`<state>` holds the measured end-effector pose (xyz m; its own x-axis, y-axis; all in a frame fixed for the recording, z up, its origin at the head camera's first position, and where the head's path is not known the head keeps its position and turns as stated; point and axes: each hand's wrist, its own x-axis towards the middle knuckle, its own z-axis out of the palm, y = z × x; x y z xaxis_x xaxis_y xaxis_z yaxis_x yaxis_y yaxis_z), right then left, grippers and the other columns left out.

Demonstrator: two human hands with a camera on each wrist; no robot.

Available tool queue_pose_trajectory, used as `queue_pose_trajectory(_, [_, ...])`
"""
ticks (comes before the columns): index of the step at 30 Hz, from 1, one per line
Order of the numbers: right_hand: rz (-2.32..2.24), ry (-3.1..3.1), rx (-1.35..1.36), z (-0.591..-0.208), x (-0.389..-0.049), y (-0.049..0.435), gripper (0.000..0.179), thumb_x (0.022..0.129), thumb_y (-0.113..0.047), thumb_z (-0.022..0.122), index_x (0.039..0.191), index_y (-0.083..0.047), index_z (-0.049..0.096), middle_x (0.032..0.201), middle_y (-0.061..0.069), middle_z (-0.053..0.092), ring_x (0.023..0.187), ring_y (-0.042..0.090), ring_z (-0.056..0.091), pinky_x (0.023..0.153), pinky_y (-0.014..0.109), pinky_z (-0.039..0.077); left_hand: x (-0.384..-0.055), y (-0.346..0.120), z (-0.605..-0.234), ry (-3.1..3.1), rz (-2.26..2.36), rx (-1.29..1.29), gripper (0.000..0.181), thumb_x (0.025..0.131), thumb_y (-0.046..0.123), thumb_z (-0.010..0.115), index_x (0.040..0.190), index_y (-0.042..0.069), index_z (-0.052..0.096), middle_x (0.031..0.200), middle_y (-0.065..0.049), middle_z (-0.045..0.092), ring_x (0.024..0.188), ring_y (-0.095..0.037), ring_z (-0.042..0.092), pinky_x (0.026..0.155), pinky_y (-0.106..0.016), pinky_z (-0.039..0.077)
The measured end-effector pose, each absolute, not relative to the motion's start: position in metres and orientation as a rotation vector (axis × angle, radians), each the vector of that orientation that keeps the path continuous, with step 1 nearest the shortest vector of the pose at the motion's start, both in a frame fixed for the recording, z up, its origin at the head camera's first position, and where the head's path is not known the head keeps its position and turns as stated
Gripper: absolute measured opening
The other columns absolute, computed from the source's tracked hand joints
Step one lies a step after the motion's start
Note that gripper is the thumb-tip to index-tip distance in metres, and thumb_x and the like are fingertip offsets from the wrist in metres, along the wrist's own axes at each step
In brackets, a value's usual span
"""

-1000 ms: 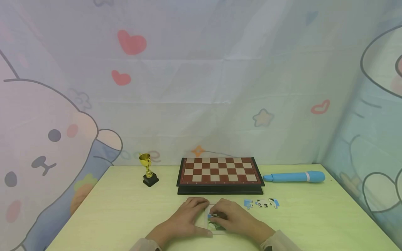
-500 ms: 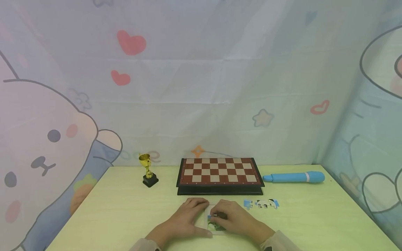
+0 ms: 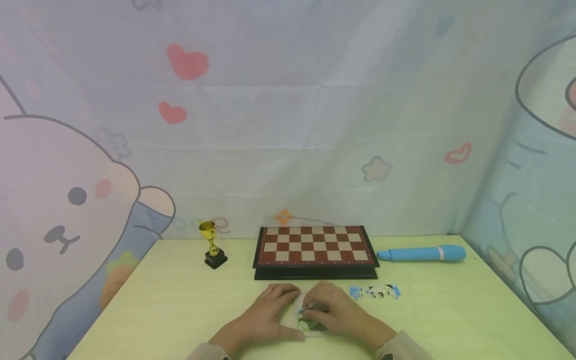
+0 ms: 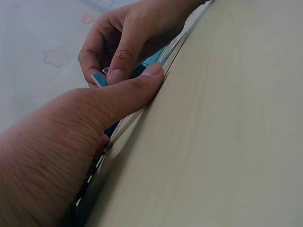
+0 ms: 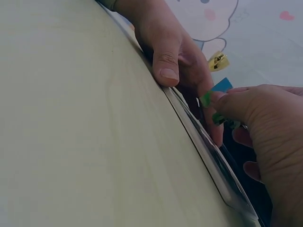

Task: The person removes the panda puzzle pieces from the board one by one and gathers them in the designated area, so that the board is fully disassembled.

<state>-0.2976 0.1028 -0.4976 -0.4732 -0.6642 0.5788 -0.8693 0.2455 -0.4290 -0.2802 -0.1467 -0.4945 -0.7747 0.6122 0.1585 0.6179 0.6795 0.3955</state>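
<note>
A small jigsaw puzzle in a pale, flat tray lies on the table between both hands in the head view. My left hand braces the tray's left side, its thumb pressed along the near edge and its fingers reaching the far corner. Between thumb and fingertips my right hand pinches a blue and green puzzle piece, tilted up over the tray. Green picture parts show inside the tray; the right hand hides the rest.
Loose puzzle pieces lie right of the tray. Behind stands a folding chessboard case. A gold trophy cup is at the back left, a blue wand-like stick with a white band at the back right. A printed cloth hangs behind the table.
My right hand has risen slightly and its pinched puzzle piece now tilts up from the tray. The left hand stays in place.
</note>
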Motion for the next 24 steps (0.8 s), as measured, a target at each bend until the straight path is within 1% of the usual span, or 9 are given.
queue_pose_trajectory(3, [1.045, -2.253, 1.383, -0.496, -0.298, 0.108, 0.015, 0.092, -0.020, 0.076, 0.102, -0.029, 0.069, 0.104, -0.022, 0.066, 0.105, 0.003, 0.059, 0.104, 0.057, 0.045, -0.280, -0.146, -0.495, -2.852, -0.678, -1.058, 0.097, 0.079, 0.079, 0.062, 0.153, 0.017, 0.045, 0.154, 0.005, 0.039, 0.141, -0.019, 0.033, 0.115, -0.055, 0.032])
queue_pose_trajectory(5, [1.029, -2.259, 1.364, -0.496, -0.298, 0.114, 0.015, 0.092, -0.021, 0.075, 0.101, -0.030, 0.068, 0.103, -0.023, 0.065, 0.105, 0.002, 0.060, 0.105, 0.062, 0.042, -0.280, -0.146, -0.496, -2.841, -0.663, -1.062, 0.098, 0.079, 0.079, 0.062, 0.152, 0.017, 0.045, 0.154, 0.004, 0.039, 0.141, -0.020, 0.034, 0.115, -0.054, 0.033])
queue_pose_trajectory(10, [0.966, -2.268, 1.301, -0.497, -0.297, 0.136, 0.010, 0.095, -0.022, 0.072, 0.101, -0.030, 0.071, 0.103, -0.023, 0.065, 0.102, 0.003, 0.061, 0.104, 0.059, 0.042, -0.282, -0.145, -0.497, -2.839, -0.640, -1.052, 0.101, 0.078, 0.082, 0.060, 0.152, 0.016, 0.046, 0.154, 0.006, 0.039, 0.141, -0.018, 0.034, 0.116, -0.051, 0.032])
queue_pose_trajectory(12, [0.961, -2.270, 1.262, -0.498, -0.297, 0.148, 0.011, 0.094, -0.020, 0.073, 0.101, -0.029, 0.072, 0.102, -0.023, 0.066, 0.102, 0.003, 0.062, 0.108, 0.059, 0.038, -0.282, -0.145, -0.497, -2.846, -0.643, -1.044, 0.101, 0.077, 0.082, 0.060, 0.152, 0.016, 0.045, 0.154, 0.007, 0.039, 0.141, -0.017, 0.033, 0.117, -0.051, 0.031])
queue_pose_trajectory(15, [0.956, -2.262, 1.207, -0.501, -0.297, 0.167, 0.015, 0.092, -0.017, 0.075, 0.102, -0.027, 0.073, 0.101, -0.021, 0.068, 0.097, 0.003, 0.064, 0.110, 0.053, 0.039, -0.282, -0.146, -0.497, -2.859, -0.655, -1.039, 0.102, 0.077, 0.083, 0.060, 0.153, 0.016, 0.045, 0.155, 0.007, 0.038, 0.142, -0.017, 0.032, 0.117, -0.051, 0.030])
queue_pose_trajectory(17, [0.938, -2.254, 1.176, -0.503, -0.297, 0.180, 0.018, 0.090, -0.015, 0.077, 0.103, -0.026, 0.073, 0.101, -0.019, 0.069, 0.093, 0.002, 0.065, 0.107, 0.046, 0.045, -0.282, -0.146, -0.497, -2.865, -0.654, -1.037, 0.102, 0.077, 0.083, 0.060, 0.153, 0.016, 0.045, 0.155, 0.007, 0.037, 0.143, -0.017, 0.031, 0.118, -0.052, 0.029])
queue_pose_trajectory(20, [0.932, -2.255, 1.145, -0.505, -0.298, 0.197, 0.021, 0.089, -0.012, 0.078, 0.106, -0.023, 0.072, 0.102, -0.016, 0.068, 0.088, 0.003, 0.065, 0.091, 0.035, 0.055, -0.282, -0.146, -0.498, -2.868, -0.652, -1.033, 0.102, 0.077, 0.083, 0.060, 0.153, 0.016, 0.045, 0.155, 0.007, 0.037, 0.143, -0.017, 0.031, 0.118, -0.052, 0.028])
queue_pose_trajectory(23, [0.955, -2.252, 1.156, -0.506, -0.298, 0.208, 0.023, 0.087, -0.009, 0.079, 0.106, -0.020, 0.071, 0.103, -0.011, 0.068, 0.086, 0.005, 0.065, 0.074, 0.025, 0.057, -0.282, -0.146, -0.498, -2.868, -0.654, -1.028, 0.102, 0.077, 0.083, 0.061, 0.153, 0.017, 0.045, 0.155, 0.007, 0.037, 0.143, -0.017, 0.031, 0.118, -0.052, 0.028])
queue_pose_trajectory(24, [0.955, -2.240, 1.172, -0.506, -0.298, 0.211, 0.023, 0.086, -0.007, 0.079, 0.105, -0.018, 0.071, 0.102, -0.010, 0.068, 0.086, 0.006, 0.065, 0.072, 0.024, 0.057, -0.282, -0.146, -0.498, -2.868, -0.657, -1.027, 0.102, 0.077, 0.082, 0.061, 0.153, 0.017, 0.045, 0.155, 0.007, 0.037, 0.143, -0.017, 0.031, 0.118, -0.052, 0.028])
